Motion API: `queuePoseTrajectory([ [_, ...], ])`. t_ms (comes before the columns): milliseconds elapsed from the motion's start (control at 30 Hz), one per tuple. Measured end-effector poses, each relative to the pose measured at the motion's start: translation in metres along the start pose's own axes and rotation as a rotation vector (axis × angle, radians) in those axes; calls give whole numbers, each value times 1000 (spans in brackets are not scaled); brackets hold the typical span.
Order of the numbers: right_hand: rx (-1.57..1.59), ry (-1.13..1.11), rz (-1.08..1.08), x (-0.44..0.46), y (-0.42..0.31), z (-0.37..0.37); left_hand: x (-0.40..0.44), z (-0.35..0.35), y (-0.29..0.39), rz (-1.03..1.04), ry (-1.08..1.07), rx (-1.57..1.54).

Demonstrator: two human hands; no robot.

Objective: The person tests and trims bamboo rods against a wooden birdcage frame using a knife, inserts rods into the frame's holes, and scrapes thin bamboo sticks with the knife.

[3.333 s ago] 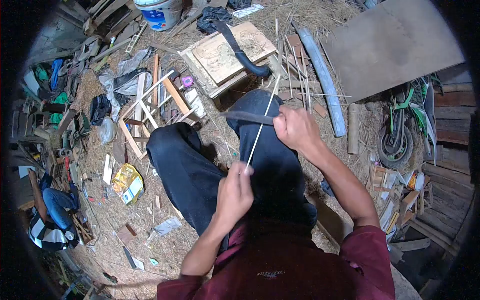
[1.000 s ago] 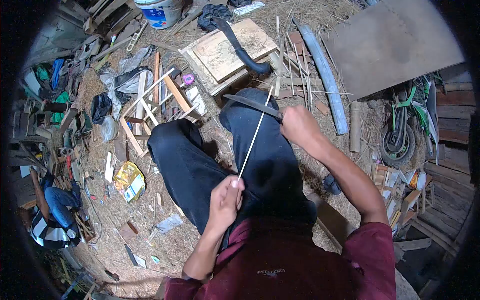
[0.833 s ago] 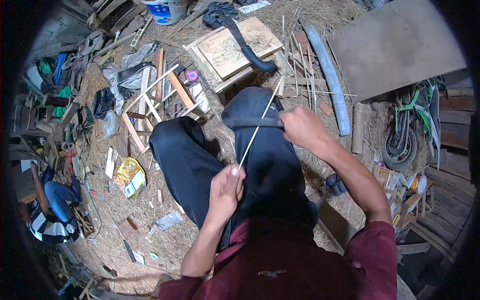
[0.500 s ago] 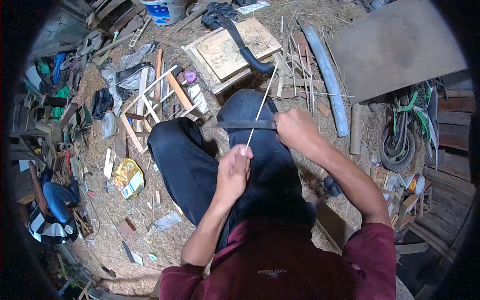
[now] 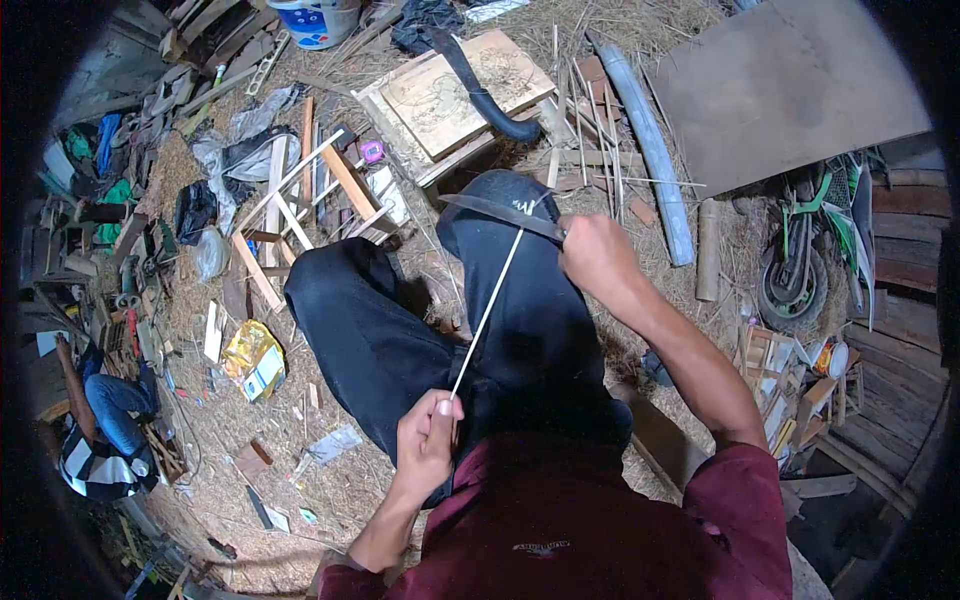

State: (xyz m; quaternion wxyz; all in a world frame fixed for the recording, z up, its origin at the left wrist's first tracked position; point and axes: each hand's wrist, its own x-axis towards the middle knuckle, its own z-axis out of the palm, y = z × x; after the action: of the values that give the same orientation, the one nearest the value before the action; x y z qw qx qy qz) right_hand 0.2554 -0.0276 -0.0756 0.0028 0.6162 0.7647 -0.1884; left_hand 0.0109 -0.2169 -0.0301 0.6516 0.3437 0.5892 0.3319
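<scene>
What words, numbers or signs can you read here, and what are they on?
None can be read for sure.
Maroon shirt: small lettering, too blurred.
Bucket: blue label, too small.
Yellow packet: printing too small.
Orange-and-white container: markings too small.

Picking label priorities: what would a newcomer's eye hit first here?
Probably the knife in the right hand, lying across the thin pale stick that the left hand grips. Next, the curved dark tool on the wooden stand, top centre. Then the green-and-white motorbike at the picture's right.
</scene>
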Motion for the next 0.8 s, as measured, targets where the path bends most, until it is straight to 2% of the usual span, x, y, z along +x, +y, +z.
queuePoseTrajectory([
  [67, 44, 16, 41, -6, -5, -10, 1, 0, 0, -2, -26, -40],
  [167, -60, 14, 29, -1, 11, 3, 4, 3, 0, 28, -63, -78],
  [367, 96, 91, 181, -8, 5, -7, -5, 3, 3, -1, -68, -152],
  [467, 28, 173, 279, 14, 78, 8, -18, 1, -2, 7, -64, -140],
  [600, 212, 145, 176, 10, 48, -22, 11, 8, 12, -84, -17, -388],
  [667, 174, 141, 0, 1, 11, -38, 45, 16, 15, -86, -171, -595],
  [800, 24, 10, -183, -9, -13, -23, 99, 27, 32, -109, -226, -701],
])
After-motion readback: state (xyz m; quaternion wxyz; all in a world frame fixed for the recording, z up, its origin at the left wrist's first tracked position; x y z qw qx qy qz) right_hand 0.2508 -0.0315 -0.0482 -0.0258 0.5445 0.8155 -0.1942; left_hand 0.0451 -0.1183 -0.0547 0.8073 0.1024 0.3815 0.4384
